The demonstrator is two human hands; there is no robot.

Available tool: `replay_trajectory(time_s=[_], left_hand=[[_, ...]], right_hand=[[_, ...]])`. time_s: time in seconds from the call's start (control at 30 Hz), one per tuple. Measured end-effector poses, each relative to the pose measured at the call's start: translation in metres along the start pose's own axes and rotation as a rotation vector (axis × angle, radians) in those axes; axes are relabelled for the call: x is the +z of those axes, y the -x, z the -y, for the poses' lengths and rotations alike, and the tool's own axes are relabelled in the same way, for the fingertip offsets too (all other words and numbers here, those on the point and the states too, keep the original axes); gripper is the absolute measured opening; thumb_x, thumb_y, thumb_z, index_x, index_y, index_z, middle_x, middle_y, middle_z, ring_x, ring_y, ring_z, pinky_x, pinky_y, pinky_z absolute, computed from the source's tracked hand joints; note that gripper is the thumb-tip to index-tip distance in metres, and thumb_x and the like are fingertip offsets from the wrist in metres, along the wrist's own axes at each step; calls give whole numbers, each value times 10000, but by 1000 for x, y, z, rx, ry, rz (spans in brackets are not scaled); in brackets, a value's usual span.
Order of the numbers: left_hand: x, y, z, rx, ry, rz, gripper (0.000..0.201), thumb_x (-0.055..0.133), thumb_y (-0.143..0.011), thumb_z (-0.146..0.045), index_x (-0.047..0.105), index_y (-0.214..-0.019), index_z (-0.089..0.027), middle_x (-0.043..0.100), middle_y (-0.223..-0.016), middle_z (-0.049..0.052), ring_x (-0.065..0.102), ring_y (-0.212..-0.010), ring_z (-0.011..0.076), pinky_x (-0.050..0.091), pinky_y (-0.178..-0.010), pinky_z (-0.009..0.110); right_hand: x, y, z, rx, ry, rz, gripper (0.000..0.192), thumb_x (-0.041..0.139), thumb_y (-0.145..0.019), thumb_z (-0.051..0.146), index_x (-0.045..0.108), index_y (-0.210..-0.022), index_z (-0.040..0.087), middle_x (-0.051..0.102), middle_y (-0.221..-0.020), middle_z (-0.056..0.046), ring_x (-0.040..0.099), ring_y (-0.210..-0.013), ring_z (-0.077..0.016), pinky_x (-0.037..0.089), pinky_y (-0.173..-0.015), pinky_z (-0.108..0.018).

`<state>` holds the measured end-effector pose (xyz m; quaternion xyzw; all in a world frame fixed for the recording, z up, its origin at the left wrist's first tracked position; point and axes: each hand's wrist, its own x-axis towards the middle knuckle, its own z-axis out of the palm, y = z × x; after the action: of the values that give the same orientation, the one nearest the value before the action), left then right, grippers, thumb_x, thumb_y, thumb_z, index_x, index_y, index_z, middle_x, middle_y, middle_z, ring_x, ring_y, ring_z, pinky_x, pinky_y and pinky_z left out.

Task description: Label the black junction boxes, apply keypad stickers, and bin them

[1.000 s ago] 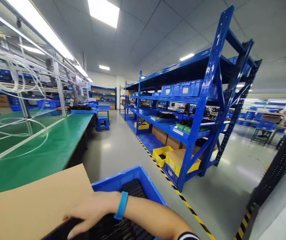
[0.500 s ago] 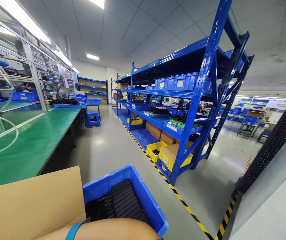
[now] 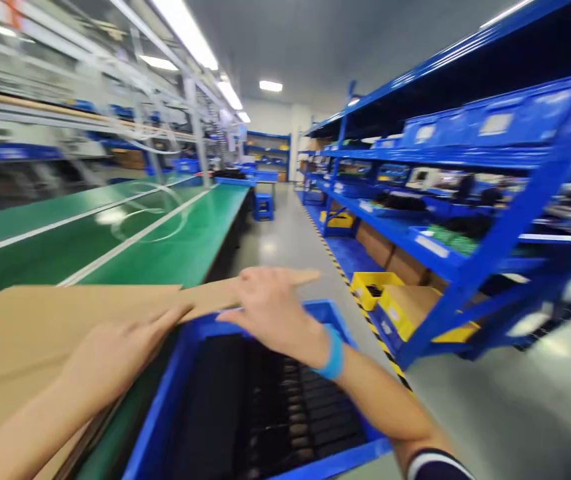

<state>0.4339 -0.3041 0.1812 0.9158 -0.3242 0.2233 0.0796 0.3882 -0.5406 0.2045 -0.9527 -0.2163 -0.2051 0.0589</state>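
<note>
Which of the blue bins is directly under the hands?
The big blue bin of black parts beside the green table; the other blue bins sit far off on the shelves.

Cardboard sheet point(image 3: 40, 327) left of bin point(image 3: 175, 373); shelving point(image 3: 465, 220) right.

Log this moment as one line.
left hand: flat on cardboard sheet | right hand: on sheet's far edge | blue bin: black parts inside, uncovered | image blurred
</note>
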Motion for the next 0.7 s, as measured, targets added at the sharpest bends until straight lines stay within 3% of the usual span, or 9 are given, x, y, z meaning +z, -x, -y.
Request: replay_trajectory(time_s=[0.07, 0.13, 0.2, 0.27, 0.33, 0.4, 0.53, 0.6, 0.7], left_hand=[[-32, -15, -4, 194, 41, -13, 438, 314, -1008, -360, 652, -1223, -184, 714, -950, 62, 668, -701, 224, 472, -645, 306], [-61, -36, -18, 381, 134, 8, 370, 387, -1033, -326, 526, -1359, -223, 701, -911, -23, 654, -700, 138, 440, -605, 219], [-71, -52, -33, 469, 114, -184, 466, 486, -1006, -305, 435, -1447, -163, 607, -1297, 61, 611, -1136, 159, 467, -903, 237], [-53, -51, -44, 371, -21, -405, 508, 539, -975, -289, 446, -1455, -148, 389, -1507, 145, 341, -1424, 271, 320, -1127, 417], [-11, -29, -53, 283, -76, -444, 514, 590, -940, -278, 501, -1423, -128, 380, -1497, 188, 306, -1432, 326, 228, -1164, 504], [39, 7, -60, 176, -3, -110, 588, 620, -911, -432, 531, -1410, -135, 424, -1442, 234, 431, -1330, 378, 313, -1102, 534], [106, 77, -78, -94, 163, 779, 813, 509, -884, -677, 336, -1554, -252, 67, -1583, 259, 80, -1459, 472, 77, -1119, 672], [117, 94, -82, -184, 243, 1019, 757, 459, -925, -653, 316, -1559, -266, -4, -1584, 239, -8, -1461, 461, 23, -1130, 658], [127, 101, -78, -319, 286, 1154, 743, 458, -918, -667, 334, -1543, -285, -42, -1573, 228, -17, -1439, 490, 63, -1094, 706]], right_hand=[[-31, 19, 9, -35, 359, -367, 520, 501, -958, 521, 584, -1229, 85, 569, -1124, -130, 482, -1062, -290, 312, -1026, -500], [-64, 31, 1, -85, 644, -598, 450, 452, -983, 541, 607, -1038, 123, 555, -926, -105, 471, -908, -263, 294, -920, -466], [-87, 31, -25, -141, 725, -583, 443, 382, -1021, 521, 565, -832, 165, 458, -735, -67, 411, -748, -211, 238, -763, -414], [-82, 21, -65, -34, 653, -525, 517, 315, -1029, 560, 570, -815, 164, 497, -734, -78, 435, -766, -202, 225, -734, -399], [-45, 12, -109, 8, 444, -421, 750, 144, -968, 732, 612, -790, 174, 528, -667, -72, 419, -641, -174, 208, -625, -340], [18, 12, -147, 287, 215, -119, 976, 77, -739, 969, 641, -929, 195, 573, -674, -89, 453, -619, -200, 240, -632, -337], [154, 38, -183, 495, 9, 172, 785, 239, -751, 873, 604, -944, 205, 605, -629, -79, 558, -588, -262, 310, -540, -316], [202, 52, -182, 515, -25, 218, 580, 354, -795, 725, 578, -919, 204, 625, -648, -69, 587, -607, -267, 353, -567, -328], [247, 61, -168, 479, 11, 134, 563, 260, -898, 640, 573, -908, 172, 660, -774, -116, 624, -772, -276, 403, -742, -379]])
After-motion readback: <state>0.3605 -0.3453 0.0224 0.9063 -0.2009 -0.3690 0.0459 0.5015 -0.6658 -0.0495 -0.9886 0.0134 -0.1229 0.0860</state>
